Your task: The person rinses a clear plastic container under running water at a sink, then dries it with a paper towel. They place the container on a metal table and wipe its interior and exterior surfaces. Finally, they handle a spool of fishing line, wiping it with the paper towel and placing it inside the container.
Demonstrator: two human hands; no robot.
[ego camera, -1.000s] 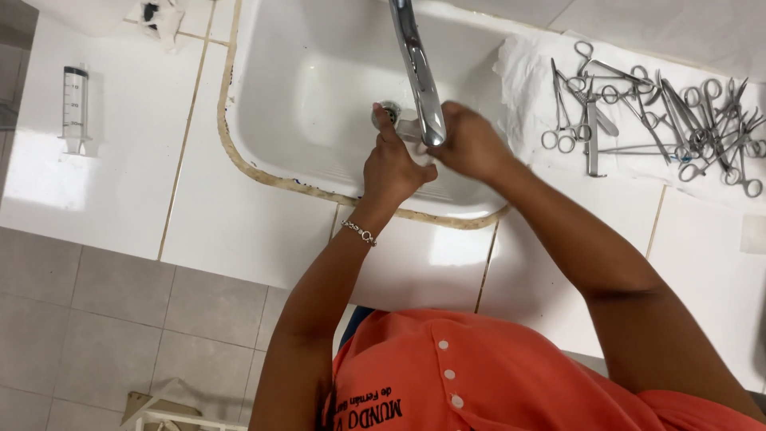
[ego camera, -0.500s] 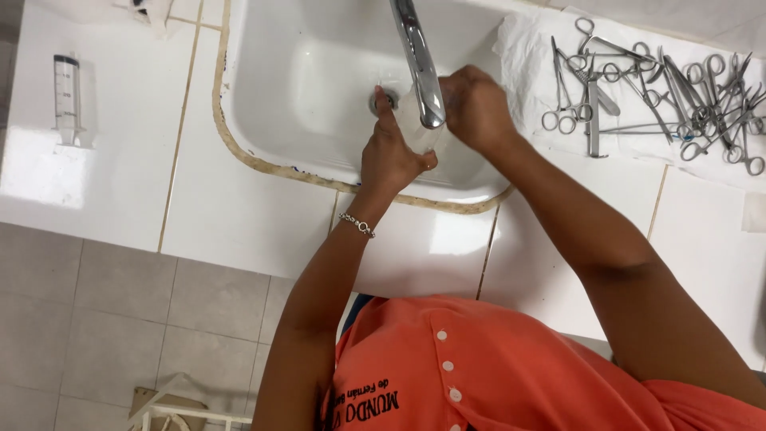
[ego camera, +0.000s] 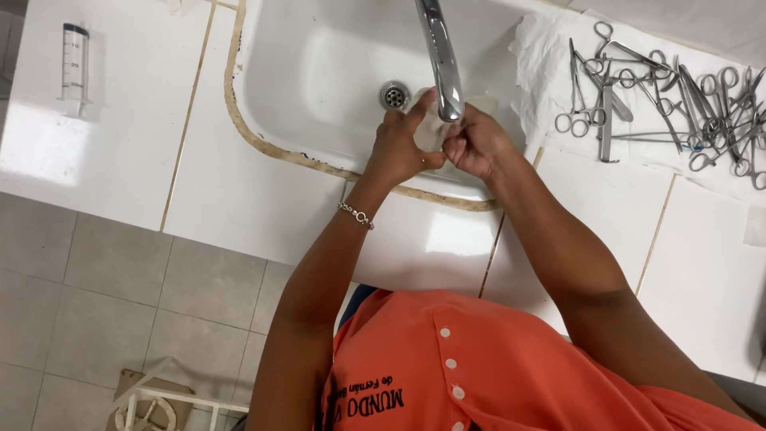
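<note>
1. Head view, centre: the left hand point(ego camera: 401, 148) and right hand point(ego camera: 472, 144) meet over the white sink point(ego camera: 319, 72), directly under the tip of the metal faucet point(ego camera: 441, 56); between them sits a pale, translucent piece of material point(ego camera: 431, 128), just beside the drain point(ego camera: 394, 95); whether it is gauze, film or a small clear item cannot be told.
2. Head view, grasp: the left fingers lie extended along the piece, pressing its near face; the right fingers are curled tight, pinching its other edge; both hands therefore have hold of it.
3. Head view, handling (a judgement): the piece looks light, thin and soft; wet, it is probably slippery and easily torn; a hold at opposite edges, as here, seems safest.
4. Head view, surroundings: right of the sink, steel surgical instruments point(ego camera: 670, 104) lie on a white paper towel point(ego camera: 542, 48); well left of the sink, a clear syringe point(ego camera: 74, 60) rests on the tiled counter point(ego camera: 239, 199).
</note>
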